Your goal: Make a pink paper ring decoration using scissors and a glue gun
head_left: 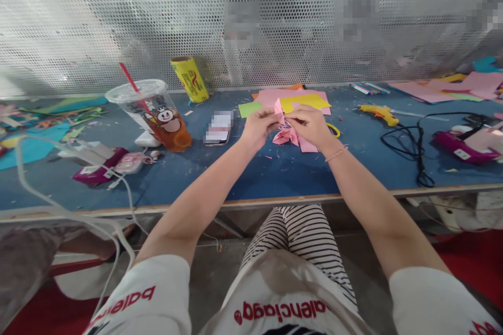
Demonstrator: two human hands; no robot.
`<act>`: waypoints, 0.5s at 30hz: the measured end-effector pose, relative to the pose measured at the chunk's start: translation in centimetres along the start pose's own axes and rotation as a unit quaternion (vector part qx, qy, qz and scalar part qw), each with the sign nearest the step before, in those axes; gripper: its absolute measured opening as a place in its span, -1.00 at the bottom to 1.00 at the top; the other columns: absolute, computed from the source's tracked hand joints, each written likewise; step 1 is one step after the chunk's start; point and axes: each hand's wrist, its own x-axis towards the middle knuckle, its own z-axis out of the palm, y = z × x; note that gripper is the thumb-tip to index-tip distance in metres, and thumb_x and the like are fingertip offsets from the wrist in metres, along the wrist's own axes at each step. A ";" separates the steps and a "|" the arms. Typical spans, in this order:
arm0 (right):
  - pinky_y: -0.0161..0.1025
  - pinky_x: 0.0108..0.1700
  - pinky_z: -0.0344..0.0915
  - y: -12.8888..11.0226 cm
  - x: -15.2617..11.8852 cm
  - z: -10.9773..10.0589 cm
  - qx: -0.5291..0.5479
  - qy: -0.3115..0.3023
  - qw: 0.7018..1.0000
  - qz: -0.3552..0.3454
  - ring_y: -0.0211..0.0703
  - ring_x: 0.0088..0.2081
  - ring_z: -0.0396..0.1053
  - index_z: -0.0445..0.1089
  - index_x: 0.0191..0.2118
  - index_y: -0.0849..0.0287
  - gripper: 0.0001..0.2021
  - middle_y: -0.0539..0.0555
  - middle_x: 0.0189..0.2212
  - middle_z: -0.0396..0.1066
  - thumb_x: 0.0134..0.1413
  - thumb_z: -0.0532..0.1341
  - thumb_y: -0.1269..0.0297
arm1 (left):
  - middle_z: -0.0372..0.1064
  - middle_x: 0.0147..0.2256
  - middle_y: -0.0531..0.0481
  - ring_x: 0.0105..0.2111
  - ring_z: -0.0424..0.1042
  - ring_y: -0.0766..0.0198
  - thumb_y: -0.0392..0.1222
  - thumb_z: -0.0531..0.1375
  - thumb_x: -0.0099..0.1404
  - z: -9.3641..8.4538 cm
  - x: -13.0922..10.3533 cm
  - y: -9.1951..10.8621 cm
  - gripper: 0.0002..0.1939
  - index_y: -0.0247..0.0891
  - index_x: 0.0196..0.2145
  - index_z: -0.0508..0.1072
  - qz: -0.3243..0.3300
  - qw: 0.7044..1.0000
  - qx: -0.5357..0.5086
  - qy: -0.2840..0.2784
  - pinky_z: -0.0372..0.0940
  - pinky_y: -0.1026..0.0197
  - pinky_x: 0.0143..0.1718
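Between my two hands is a small folded piece of pink paper, raised a little over the table. My left hand pinches it from the left side. On the right, the closed fingers of my right hand hold its lower right edge. Just below lies a folded pink paper shape on the blue table. Behind my hands are flat sheets, among them a yellow sheet and a green sheet. Yellow scissor handles show partly beside my right wrist.
A drink cup with a red straw, a yellow can and a phone stand or lie to the left. Rightward are a yellow glue gun, black cable and purple power strip. White cables cross the left edge.
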 end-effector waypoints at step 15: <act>-0.10 -0.12 0.25 -0.4 -0.3 -0.4 -0.031 -0.026 0.999 -0.029 -0.14 -0.26 0.28 0.48 -0.16 0.02 -0.77 0.08 -0.34 0.36 0.14 0.09 0.27 | 0.44 -0.46 0.03 -0.47 0.43 0.47 -0.42 0.31 -0.01 0.0 0.1 0.1 -0.88 -0.35 -0.49 0.42 -0.008 1.000 -0.022 0.004 0.36 0.31 -0.23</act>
